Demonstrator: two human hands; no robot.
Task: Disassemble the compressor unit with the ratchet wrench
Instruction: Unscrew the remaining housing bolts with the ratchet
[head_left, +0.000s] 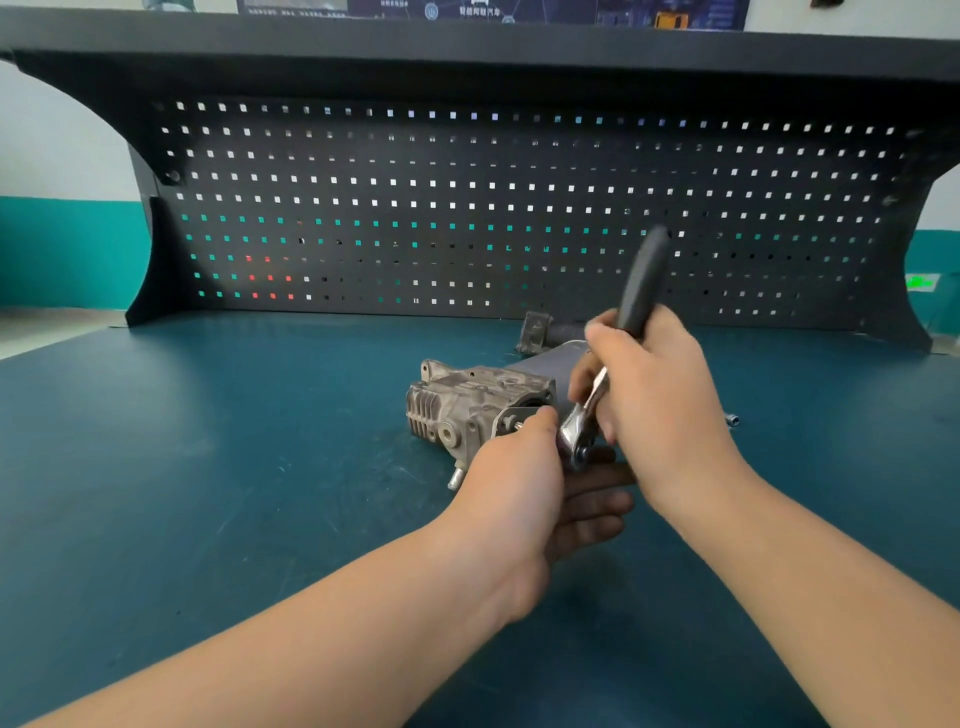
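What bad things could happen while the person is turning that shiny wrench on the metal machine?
The left hand sits right beside the ratchet wrench head, so if the wrench slips, those fingers could get pinched. The compressor unit lies loose on the table with no clamp in sight, so a hard pull might roll or shift it. A small socket lies on the table to the right; it could get knocked away.
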